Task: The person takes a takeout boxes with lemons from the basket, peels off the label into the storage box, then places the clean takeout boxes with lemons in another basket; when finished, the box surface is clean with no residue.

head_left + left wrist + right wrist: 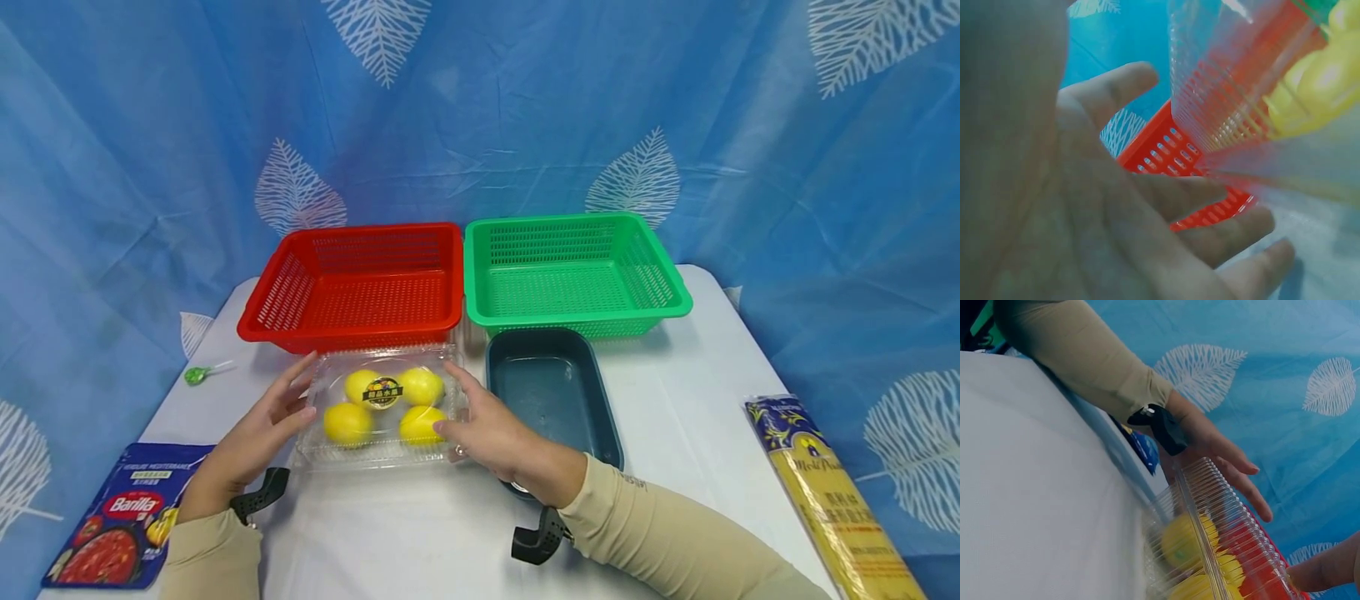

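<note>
1. Beige-sleeved left hand (258, 435): fingers spread loosely, holding nothing, at the left end of the clear rectangular plastic box (384, 427) of yellow fruit (347, 423).
2. Right hand (497, 429): thumb over the box's right end; whether it grips, I cannot tell.
3. Even, light pressure at both ends should prevent tilting.
4. Right of the box, the right arm (660, 517) partly covers the dark blue-green oblong plastic tray (536, 379).

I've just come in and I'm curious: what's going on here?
A person's right hand grips the right end of a clear box that holds four lemons. The left hand is spread at the box's left end; I can't tell whether it touches. The red basket and green basket stand behind, and a dark tray lies to the box's right.
</note>
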A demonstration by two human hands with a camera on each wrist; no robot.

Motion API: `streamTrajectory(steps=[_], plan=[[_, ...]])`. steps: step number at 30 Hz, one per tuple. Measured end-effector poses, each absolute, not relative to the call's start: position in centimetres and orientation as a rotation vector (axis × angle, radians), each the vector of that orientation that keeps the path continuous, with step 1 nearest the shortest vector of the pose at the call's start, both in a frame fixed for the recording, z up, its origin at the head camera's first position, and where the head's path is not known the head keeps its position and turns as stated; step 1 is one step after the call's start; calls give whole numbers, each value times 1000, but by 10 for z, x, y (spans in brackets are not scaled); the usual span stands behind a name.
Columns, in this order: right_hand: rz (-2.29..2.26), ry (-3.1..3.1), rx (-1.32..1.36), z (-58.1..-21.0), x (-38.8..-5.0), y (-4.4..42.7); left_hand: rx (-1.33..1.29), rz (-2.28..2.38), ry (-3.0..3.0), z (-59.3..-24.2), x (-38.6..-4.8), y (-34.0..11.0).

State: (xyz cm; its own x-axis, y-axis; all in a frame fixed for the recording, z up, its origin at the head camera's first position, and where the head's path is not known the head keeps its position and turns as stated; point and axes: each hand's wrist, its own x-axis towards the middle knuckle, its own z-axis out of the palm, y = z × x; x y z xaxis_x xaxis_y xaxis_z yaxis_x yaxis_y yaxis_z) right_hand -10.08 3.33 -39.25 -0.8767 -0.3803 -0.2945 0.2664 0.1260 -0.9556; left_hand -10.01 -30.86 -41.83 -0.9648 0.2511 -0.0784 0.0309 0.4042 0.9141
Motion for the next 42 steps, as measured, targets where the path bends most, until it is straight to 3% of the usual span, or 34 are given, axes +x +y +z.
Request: streamTrajectory(steps=[42], plan=[[-1783, 1937, -154, -391, -100, 36, 265, 1585, 2370, -432, -104, -309]])
